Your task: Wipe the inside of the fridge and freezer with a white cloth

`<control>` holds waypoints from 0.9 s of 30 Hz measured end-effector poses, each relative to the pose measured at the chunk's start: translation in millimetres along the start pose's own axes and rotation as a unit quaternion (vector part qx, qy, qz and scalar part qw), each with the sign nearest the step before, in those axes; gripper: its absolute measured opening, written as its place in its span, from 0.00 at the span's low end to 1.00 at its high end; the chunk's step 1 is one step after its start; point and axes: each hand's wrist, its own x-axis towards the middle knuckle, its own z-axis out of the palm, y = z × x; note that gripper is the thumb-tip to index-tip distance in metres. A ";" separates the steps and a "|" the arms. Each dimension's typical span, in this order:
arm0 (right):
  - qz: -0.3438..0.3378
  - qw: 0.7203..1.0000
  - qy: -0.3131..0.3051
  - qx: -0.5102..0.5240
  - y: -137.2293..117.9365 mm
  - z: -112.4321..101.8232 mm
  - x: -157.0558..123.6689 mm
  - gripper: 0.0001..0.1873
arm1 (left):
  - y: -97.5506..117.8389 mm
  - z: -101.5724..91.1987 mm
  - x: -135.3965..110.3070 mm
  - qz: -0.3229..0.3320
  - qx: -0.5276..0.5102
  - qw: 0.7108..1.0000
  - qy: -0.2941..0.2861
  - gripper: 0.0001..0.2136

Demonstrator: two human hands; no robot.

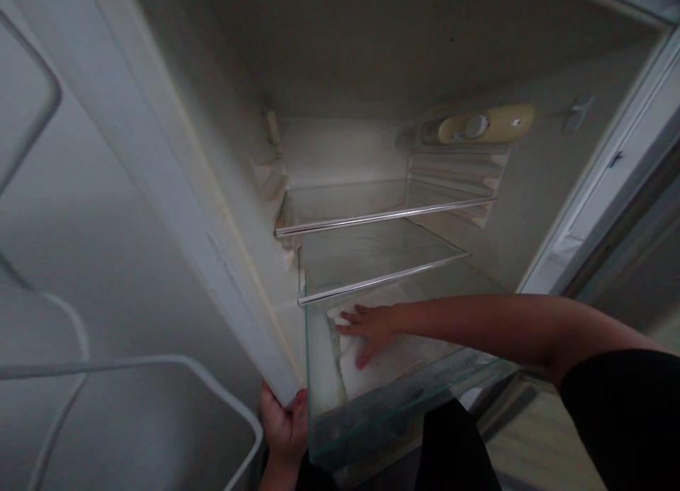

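My right hand [372,329] lies flat with fingers spread on a white cloth [372,374]. Beneath the cloth is the lowest glass shelf [323,377] of a refrigerator, and the cloth covers much of its left and middle part. Lower down on the left, my left hand [284,421] is closed around the front edge of the refrigerator's side wall [244,278], its thumb close to the shelf's left edge. Some of the left fingers are hidden behind that edge.
Two more glass shelves, an upper one [382,200] and a middle one [372,264], sit farther back. A yellowish control box with a dial [477,126] is on the right inner wall. The open door with a white wire rack [143,363] is at left.
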 end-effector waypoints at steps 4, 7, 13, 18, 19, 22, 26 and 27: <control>-0.126 0.988 0.055 0.071 -19.7 -2.7 28.0 0.72 | 2.8 0.5 -1.6 0.020 -0.009 1.000 -0.007 0.23; -0.141 0.984 0.086 0.069 -11.0 -1.0 25.4 0.79 | 1.6 1.7 -2.3 0.023 -0.011 1.000 0.000 0.25; 0.018 0.999 -0.007 0.032 33.5 1.1 -20.6 0.84 | -0.3 2.5 -0.1 0.024 0.002 1.000 0.017 0.26; 0.065 0.996 -0.059 0.000 46.4 -1.5 -31.8 0.82 | -0.8 2.3 -2.5 0.012 -0.003 1.000 0.028 0.24; 0.060 0.996 -0.058 -0.005 43.1 -1.6 -27.5 0.82 | -1.2 2.4 -3.5 0.003 -0.003 1.000 0.031 0.25; 0.046 0.998 -0.043 -0.011 21.1 -1.8 -4.7 0.81 | -1.6 2.7 -5.3 -0.024 -0.010 0.999 0.038 0.27; 0.025 0.999 -0.014 -0.034 -22.5 -0.3 32.7 0.79 | -0.8 2.3 -4.4 -0.025 -0.010 1.000 0.008 0.29; 0.023 0.999 -0.010 -0.042 -32.2 2.2 40.7 0.80 | -1.5 2.3 -4.3 -0.021 -0.010 1.000 -0.002 0.29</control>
